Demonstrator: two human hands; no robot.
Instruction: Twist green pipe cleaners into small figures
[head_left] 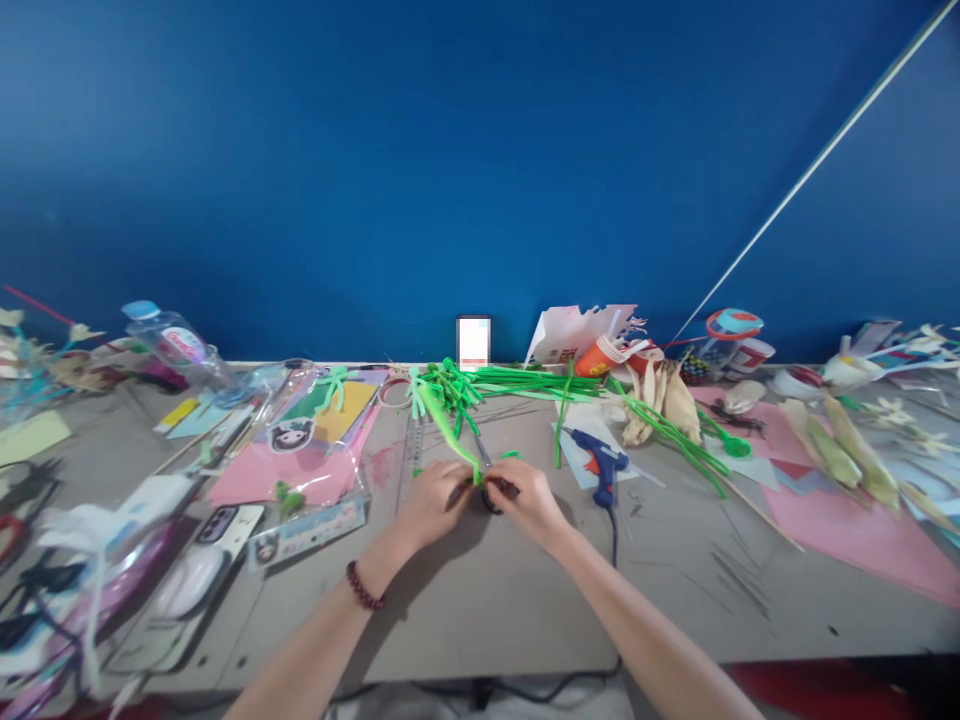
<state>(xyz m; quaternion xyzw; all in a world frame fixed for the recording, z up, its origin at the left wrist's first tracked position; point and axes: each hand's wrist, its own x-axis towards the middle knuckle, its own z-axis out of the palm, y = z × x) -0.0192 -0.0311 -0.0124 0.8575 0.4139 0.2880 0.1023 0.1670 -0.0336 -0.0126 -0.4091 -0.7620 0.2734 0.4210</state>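
Both of my hands are close together over the middle of the table. My left hand (442, 497) is closed in a pinch on a bright green pipe cleaner (454, 442), which slants up and away to the left. Opposite it, my right hand (531, 500) is closed too, its fingertips at the pipe cleaner's near end. A pair of scissors (484, 454) lies beneath my fingers, blades pointing away, its dark handles partly hidden by my right hand. Beyond the hands is a heap of curled green pipe cleaners (450, 385), beside a bundle of straight green stems (532, 382).
A blue hot glue gun (604, 462) lies right of my hands, its cord running to the front edge. To the left are a pink sheet pack (255, 465) and a phone (225, 525). Dried husks (679, 405) and a red cup (598, 357) stand right. A lit phone screen (474, 342) faces me.
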